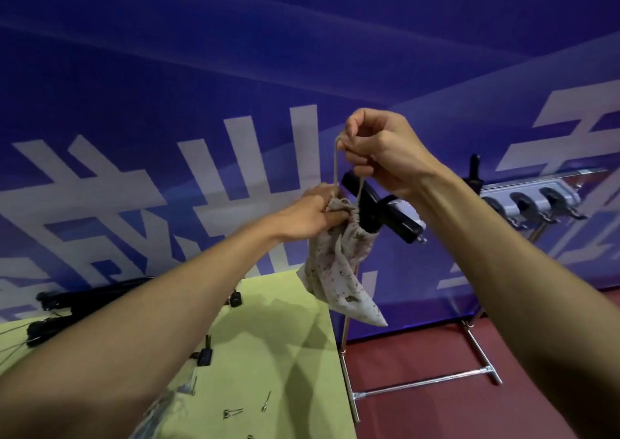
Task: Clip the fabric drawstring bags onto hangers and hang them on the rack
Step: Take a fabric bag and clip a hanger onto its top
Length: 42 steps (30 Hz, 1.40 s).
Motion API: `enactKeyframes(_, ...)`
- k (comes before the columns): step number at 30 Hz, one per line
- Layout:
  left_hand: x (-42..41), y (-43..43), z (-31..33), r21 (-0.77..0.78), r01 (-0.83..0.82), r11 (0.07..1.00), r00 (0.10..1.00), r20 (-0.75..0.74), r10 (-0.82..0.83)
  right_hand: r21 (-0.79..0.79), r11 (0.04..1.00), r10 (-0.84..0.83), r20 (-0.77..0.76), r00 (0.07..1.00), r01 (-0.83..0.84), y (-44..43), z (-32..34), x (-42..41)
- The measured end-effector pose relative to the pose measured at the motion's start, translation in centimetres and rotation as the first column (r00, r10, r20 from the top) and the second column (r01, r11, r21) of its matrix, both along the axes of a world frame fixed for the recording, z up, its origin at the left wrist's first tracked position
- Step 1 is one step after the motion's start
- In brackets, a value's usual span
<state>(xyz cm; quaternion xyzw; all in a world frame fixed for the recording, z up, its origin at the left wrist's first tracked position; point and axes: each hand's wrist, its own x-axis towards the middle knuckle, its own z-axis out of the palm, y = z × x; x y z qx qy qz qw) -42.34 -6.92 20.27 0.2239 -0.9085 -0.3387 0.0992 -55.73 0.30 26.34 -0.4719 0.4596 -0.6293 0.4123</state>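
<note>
A pale printed fabric drawstring bag (339,270) hangs in mid-air above the table's far right corner. My left hand (313,212) grips its gathered neck from the left. Above it, my right hand (382,151) pinches the beige drawstring (335,163), which runs taut down to the neck. A black hanger (385,208) lies slanted right behind the bag's neck, under my right hand; whether its clip holds the fabric is hidden. The metal rack (550,178) stands at the right with several hangers (533,203) on its bar.
A yellow-green table (285,338) lies below, with black hangers (77,299) piled at its far left and loose clips (204,354) and small metal parts (233,413) on top. The rack's metal foot (426,385) rests on red floor. A blue banner wall stands behind.
</note>
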Motion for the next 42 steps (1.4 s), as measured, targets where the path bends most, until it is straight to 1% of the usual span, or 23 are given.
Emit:
enactKeyframes(2, -0.8, -0.3, 0.3, 0.130, -0.033, 0.991, 0.998, -0.039, 0.038, 0.006, 1.000, 0.002, -0.064, 0.998, -0.002, 0.0, -0.5, -1.0)
enactKeyframes(4, -1.1, -0.4, 0.5, 0.296, -0.075, 0.952, 0.982, -0.146, 0.122, 0.015, 1.000, -0.004, -0.120, 0.993, 0.006, 0.2, -1.0, -1.8)
enactKeyframes(5, -1.4, -0.4, 0.6, 0.351, -0.072, 0.934, 0.967, -0.204, 0.151, 0.019, 1.000, -0.020, -0.144, 0.989, 0.023, 0.4, -1.4, -2.4)
enactKeyframes(6, -1.6, -0.3, 0.5, 0.372, -0.072, 0.926, 0.953, -0.248, 0.174, 0.027, 0.999, -0.030, -0.172, 0.985, 0.035, 0.5, -1.6, -2.9)
enactKeyframes(8, -3.0, 0.1, 0.0, 0.361, -0.073, 0.930, 0.948, -0.264, 0.177, 0.060, 0.997, -0.037, -0.217, 0.975, 0.051, 1.1, -2.5, -4.3)
enactKeyframes(10, -4.8, 0.7, -0.8, 0.413, -0.057, 0.909, 0.945, -0.272, 0.183, 0.112, 0.991, -0.041, -0.277, 0.960, 0.075, 1.7, -3.6, -6.1)
enactKeyframes(13, -7.2, 1.6, -2.4, 0.476, -0.033, 0.879, 0.951, -0.255, 0.174, 0.220, 0.969, -0.026, -0.347, 0.937, 0.109, 2.9, -5.8, -9.0)
enactKeyframes(16, -9.5, 2.1, -4.6, 0.513, -0.029, 0.858, 0.967, -0.202, 0.154, 0.326, 0.941, 0.035, -0.346, 0.937, 0.085, 4.1, -9.3, -12.0)
enactKeyframes(19, -11.4, 2.4, -7.1, 0.494, -0.056, 0.868, 0.990, -0.085, 0.112, 0.408, 0.911, 0.112, -0.375, 0.920, 0.056, 4.7, -12.8, -14.5)
enactKeyframes(23, -13.4, 2.6, -10.5, 0.505, -0.104, 0.857, 0.995, 0.056, 0.088, 0.516, 0.856, 0.226, -0.435, 0.872, 0.036, 4.6, -16.3, -17.2)
enactKeyframes(25, -14.2, 2.5, -12.2, 0.498, -0.134, 0.857, 0.990, 0.098, 0.098, 0.515, 0.854, 0.203, -0.460, 0.865, 0.073, 4.3, -17.8, -18.2)
enactKeyframes(27, -15.3, 2.2, -13.6, 0.460, -0.160, 0.873, 0.985, 0.126, 0.114, 0.493, 0.858, 0.150, -0.509, 0.847, 0.144, 3.9, -19.1, -18.9)
enactKeyframes(32, -17.7, 1.4, -15.6, 0.345, -0.219, 0.913, 0.967, 0.204, 0.155, 0.383, 0.857, -0.004, -0.663, 0.749, 0.344, 3.0, -22.1, -19.4)
enactKeyframes(35, -18.9, 1.2, -16.7, 0.323, -0.274, 0.906, 0.953, 0.220, 0.210, 0.359, 0.832, -0.064, -0.695, 0.716, 0.423, 2.5, -23.6, -19.7)
enactKeyframes(38, -19.9, 1.2, -17.7, 0.315, -0.315, 0.895, 0.937, 0.253, 0.241, 0.384, 0.807, -0.052, -0.710, 0.702, 0.449, 2.1, -24.4, -19.9)
enactKeyframes(42, -20.3, 1.1, -18.7, 0.357, -0.327, 0.875, 0.930, 0.285, 0.231, 0.415, 0.783, -0.003, -0.742, 0.670, 0.463, 1.8, -24.4, -19.6)
